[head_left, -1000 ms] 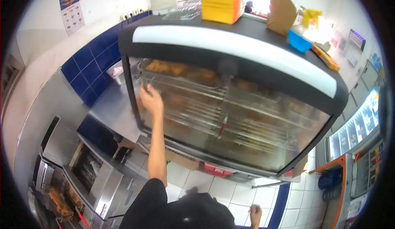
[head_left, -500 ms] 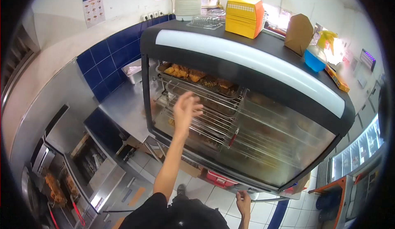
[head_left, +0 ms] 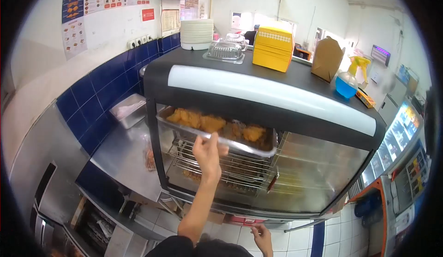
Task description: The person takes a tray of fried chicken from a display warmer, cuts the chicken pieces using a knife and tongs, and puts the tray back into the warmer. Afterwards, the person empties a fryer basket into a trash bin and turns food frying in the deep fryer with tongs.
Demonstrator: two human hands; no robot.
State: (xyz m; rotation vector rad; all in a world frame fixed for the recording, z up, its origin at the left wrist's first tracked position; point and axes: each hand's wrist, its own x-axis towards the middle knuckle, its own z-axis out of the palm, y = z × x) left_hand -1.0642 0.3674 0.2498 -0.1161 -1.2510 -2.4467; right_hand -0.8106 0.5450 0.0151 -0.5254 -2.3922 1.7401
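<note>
Steel counter (head_left: 121,144) runs along the left under a wall of dark blue tiles (head_left: 99,88), with a small rectangular steel pan (head_left: 128,110) on it near the wall and white floor tiles (head_left: 295,243) below. On the counter stands a large black heated display cabinet with a curved glass front (head_left: 295,183) and wire racks (head_left: 230,171) inside. Its flat black top carries a stack of white plates (head_left: 197,33), a clear plastic lidded container (head_left: 226,50), a yellow carton (head_left: 273,48), a brown paper box (head_left: 327,58) and a spray bottle with blue liquid and a yellow trigger (head_left: 347,79). Menu posters (head_left: 104,1) hang on the far white wall.

The left hand (head_left: 207,153) is raised to the long shallow metal tray of golden fried chicken pieces (head_left: 217,139), which sits at the top level of the cabinet, left of centre, its near edge jutting forward. The fingers curl around that near rim, the thumb on the outside, so the hand seems to grip it, though the fingertips are hidden behind the lip. The right hand (head_left: 262,236) hangs low near the bottom edge, fingers loosely spread and holding nothing. Reflections on the glass blur the cabinet's right half, and the lower racks' contents are hard to make out.
</note>
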